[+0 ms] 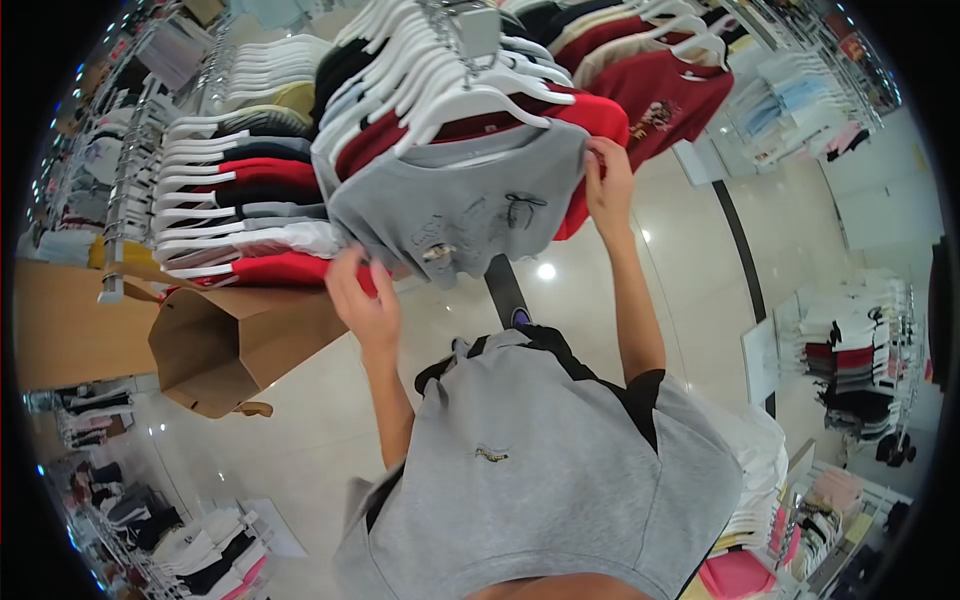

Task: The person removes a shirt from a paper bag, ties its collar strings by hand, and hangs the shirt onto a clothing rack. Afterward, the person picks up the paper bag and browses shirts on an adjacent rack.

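A grey T-shirt (pixel 465 205) with a dark printed design hangs on a white hanger (pixel 480 100) at the front of a packed rail. Its hem is bunched up toward me. At the shirt's right edge, my right hand (pixel 610 185) is closed, with the sleeve cloth pinched between thumb and fingers. My left hand (pixel 365 305) is by the lower left edge of the shirt, slightly blurred. Its thumb and fingers are apart, and red cloth shows between them; whether it touches the grey sleeve is hard to see.
Left of the shirt, several folded-over garments hang on white hangers (pixel 190 225). An open brown paper bag (pixel 215 350) stands below them. A dark red shirt (pixel 665 100) hangs to the right. More clothes racks (pixel 855 350) line the shiny tiled floor (pixel 690 280).
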Motion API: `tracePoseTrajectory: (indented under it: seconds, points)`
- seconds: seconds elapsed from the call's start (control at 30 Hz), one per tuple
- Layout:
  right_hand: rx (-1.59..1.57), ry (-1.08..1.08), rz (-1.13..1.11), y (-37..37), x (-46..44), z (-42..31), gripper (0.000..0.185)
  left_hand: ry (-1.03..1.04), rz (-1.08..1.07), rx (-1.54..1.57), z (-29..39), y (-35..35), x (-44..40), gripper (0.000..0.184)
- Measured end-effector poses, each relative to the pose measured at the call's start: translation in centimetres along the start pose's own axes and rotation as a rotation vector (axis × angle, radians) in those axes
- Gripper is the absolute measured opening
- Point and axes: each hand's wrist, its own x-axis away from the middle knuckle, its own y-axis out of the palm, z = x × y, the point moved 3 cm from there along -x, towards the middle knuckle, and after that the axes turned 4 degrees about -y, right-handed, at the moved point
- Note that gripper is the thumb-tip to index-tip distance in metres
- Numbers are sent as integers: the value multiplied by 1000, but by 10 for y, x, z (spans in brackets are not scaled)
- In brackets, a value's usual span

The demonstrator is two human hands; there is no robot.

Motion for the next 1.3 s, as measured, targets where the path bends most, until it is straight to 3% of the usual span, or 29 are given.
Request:
tracePoseTrajectory:
  seconds: [0.03, 0.1, 0.2, 0.3, 0.4, 0.57, 0.67, 0.77, 0.87, 0.97, 1.07, 1.17, 1.3]
  points:
    - [6, 74, -4, 2, 6, 5, 22, 193, 80, -159, 5, 6, -21, 22]
    - [-19, 165, 25, 15, 18, 28, 27, 238, 131, -286, 15, 13, -56, 24]
    - [-53, 208, 35, 17, 18, 24, 27, -131, -107, 52, -29, 37, -65, 21]
    - [28, 153, 13, 9, 12, 25, 24, -212, -63, 338, -45, 42, -63, 18]
    - [42, 121, -9, 2, 6, 26, 21, -176, -97, 412, -43, 44, -71, 15]
    - [65, 223, 87, -3, 14, 53, 19, 71, -89, 216, -6, 54, -95, 10]
    - [198, 472, 113, -9, 43, 91, 17, 114, -87, 144, 26, 58, -100, 10]
    - [102, 548, 51, 10, 90, 129, 18, 14, -43, 89, 20, 65, -93, 12]
    - [-381, 766, 110, 25, 126, 145, 19, -2, -17, 82, 15, 60, -88, 15]
    - [-437, 600, 84, 37, 128, 130, 22, 33, -40, 58, 21, 58, -93, 15]
    - [-354, 374, 102, 12, 57, 33, 28, 48, -108, 79, 19, 55, -94, 15]
    - [-98, 72, 121, 14, 12, 24, 29, 304, -81, -30, 18, 47, -94, 16]
    - [-208, 361, -98, 28, 7, 54, 26, 250, -82, 80, 13, 53, -91, 16]
